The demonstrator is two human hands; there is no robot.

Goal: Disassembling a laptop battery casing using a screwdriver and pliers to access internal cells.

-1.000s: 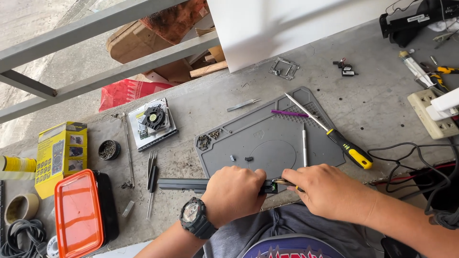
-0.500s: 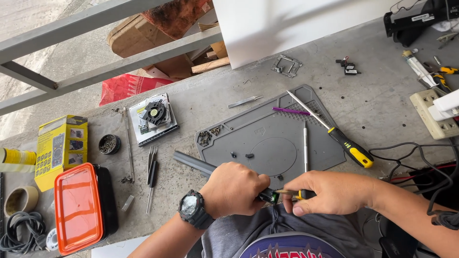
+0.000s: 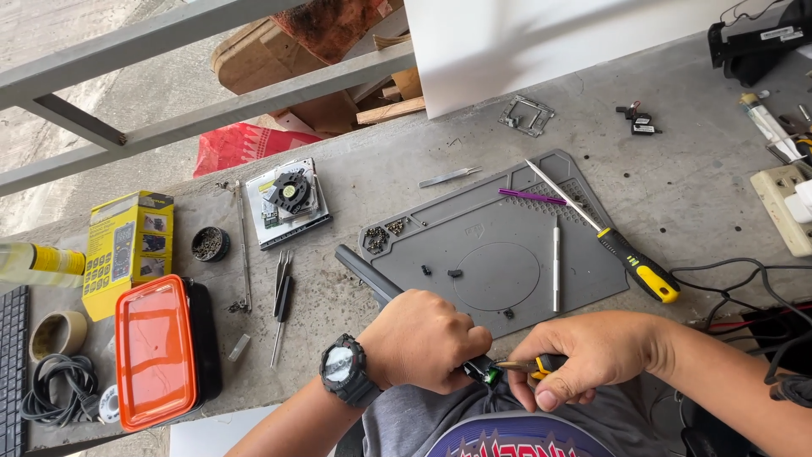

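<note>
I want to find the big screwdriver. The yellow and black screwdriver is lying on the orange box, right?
No. In the head view, the yellow and black screwdriver lies across the grey mat's right edge, with its handle on the bench. The orange box is far left.

Left hand (image 3: pixel 427 340): closed in a fist, knuckles up, forearm entering from the lower edge. Right hand (image 3: pixel 584 357): fingers curled in a pinch grip, thumb underneath, forearm entering from the right. Both hands nearly meet, fingertips just apart.
</note>
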